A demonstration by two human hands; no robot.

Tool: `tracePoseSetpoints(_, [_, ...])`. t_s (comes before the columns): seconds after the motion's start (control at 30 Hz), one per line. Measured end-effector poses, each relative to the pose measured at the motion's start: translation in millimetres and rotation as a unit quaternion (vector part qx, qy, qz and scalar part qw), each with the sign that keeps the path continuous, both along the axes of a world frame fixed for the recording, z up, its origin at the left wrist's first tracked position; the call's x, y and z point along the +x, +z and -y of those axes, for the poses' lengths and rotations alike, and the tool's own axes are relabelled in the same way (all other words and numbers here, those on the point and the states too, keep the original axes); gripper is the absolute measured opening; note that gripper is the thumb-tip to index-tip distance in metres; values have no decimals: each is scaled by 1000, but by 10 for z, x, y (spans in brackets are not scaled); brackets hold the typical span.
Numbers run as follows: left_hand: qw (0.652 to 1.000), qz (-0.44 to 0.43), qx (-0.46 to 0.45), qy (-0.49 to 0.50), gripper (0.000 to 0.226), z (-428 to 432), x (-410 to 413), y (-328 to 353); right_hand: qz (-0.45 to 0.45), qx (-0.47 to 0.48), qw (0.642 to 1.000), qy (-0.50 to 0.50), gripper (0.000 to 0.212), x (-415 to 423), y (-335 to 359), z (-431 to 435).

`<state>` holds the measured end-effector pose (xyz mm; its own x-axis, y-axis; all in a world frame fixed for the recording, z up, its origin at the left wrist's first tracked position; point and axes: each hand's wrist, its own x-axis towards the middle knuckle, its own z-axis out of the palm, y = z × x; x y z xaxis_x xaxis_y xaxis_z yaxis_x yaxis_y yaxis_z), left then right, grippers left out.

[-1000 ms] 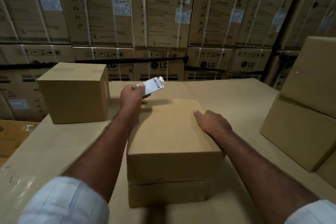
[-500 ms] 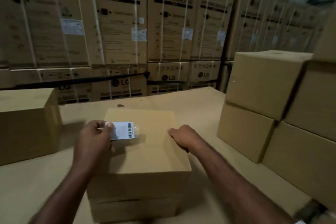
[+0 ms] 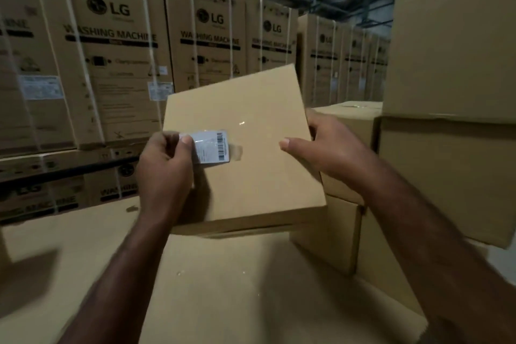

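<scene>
A plain brown cardboard box (image 3: pixel 259 126) is lifted off the surface and tilted, its top face turned toward me. My right hand (image 3: pixel 326 148) grips its right edge, thumb on the top face and fingers behind. My left hand (image 3: pixel 167 165) holds the box's left side and pinches a white barcode label (image 3: pixel 213 146) against the top face with the thumb. A second flat brown box (image 3: pixel 251 288) lies beneath, on the cardboard-covered surface (image 3: pixel 69 237).
Stacked plain brown boxes (image 3: pixel 452 109) stand close on the right, with a lower stack (image 3: pixel 343 176) just behind my right hand. Tall strapped washing-machine cartons (image 3: pixel 117 64) form a wall behind the surface. The far left is blurred.
The upper box has been raised off the lower one and tilted toward me. My right hand shifted from resting on top to gripping its right edge. The view swung up and right.
</scene>
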<state>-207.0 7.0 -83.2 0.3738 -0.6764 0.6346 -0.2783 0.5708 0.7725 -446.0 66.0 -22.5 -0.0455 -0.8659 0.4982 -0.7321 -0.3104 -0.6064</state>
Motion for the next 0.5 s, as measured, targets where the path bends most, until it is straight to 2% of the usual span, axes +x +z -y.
tracePoseSetpoints(0.17, [990, -15, -139, 27, 7, 52, -493, 472, 1, -119, 993, 20, 59, -395, 433, 51])
tracePoseSetpoints(0.23, [983, -21, -179, 23, 13, 95, -658, 632, 1, -158, 987, 30, 65, -572, 560, 113])
tracePoseSetpoints(0.37, [968, -39, -246, 10, 7, 257, -874, 903, -6, -222, 975, 32, 77, -873, 792, 227])
tracePoseSetpoints(0.5, [961, -46, -272, -23, 14, 487, -1087, 1157, -12, -264, 964, 15, 83, -1070, 1011, 385])
